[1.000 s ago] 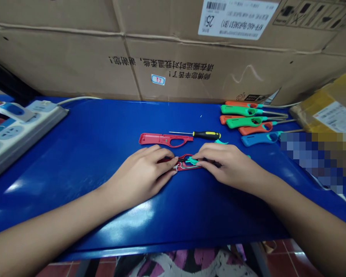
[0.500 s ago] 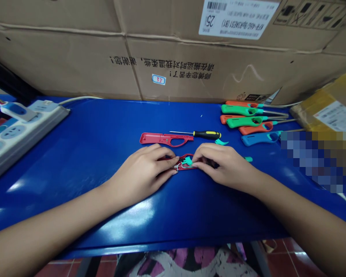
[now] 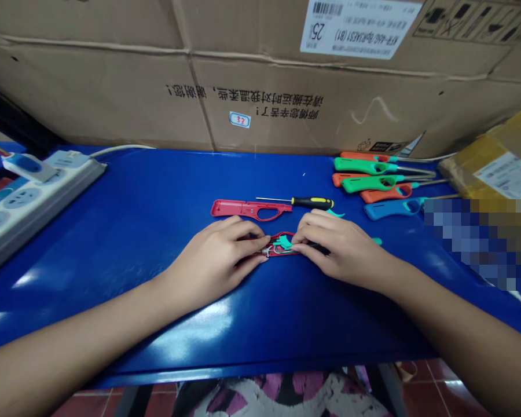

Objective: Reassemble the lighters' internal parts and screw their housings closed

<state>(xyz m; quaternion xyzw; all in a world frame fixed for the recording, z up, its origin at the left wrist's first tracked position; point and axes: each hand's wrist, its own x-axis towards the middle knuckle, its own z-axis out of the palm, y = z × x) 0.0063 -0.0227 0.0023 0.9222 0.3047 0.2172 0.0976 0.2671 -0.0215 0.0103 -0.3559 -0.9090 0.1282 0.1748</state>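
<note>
Between my hands lies an opened red lighter half (image 3: 282,253), with a light green plastic piece (image 3: 282,241) and thin pale wires showing inside it. My left hand (image 3: 226,249) pinches its left end between thumb and fingers. At the other end, the bent fingers and thumb of my right hand (image 3: 341,243) close on the lighter, touching the green piece; what lies under these fingertips is hidden. Just behind, the other red lighter half (image 3: 243,209) rests on the table beside a yellow-and-black screwdriver (image 3: 312,202). A small green curved part (image 3: 336,214) is partly covered by my right hand.
Several orange, green and blue lighters (image 3: 388,209) lie at the back right, near a taped parcel (image 3: 507,139). A white power strip (image 3: 39,197) stands on the left of the blue table (image 3: 260,324). A large cardboard box (image 3: 125,98) walls off the back.
My right hand has shifted slightly and its fingertips have moved a little to the right, covering more of the small green curved part. My left hand keeps its hold.
</note>
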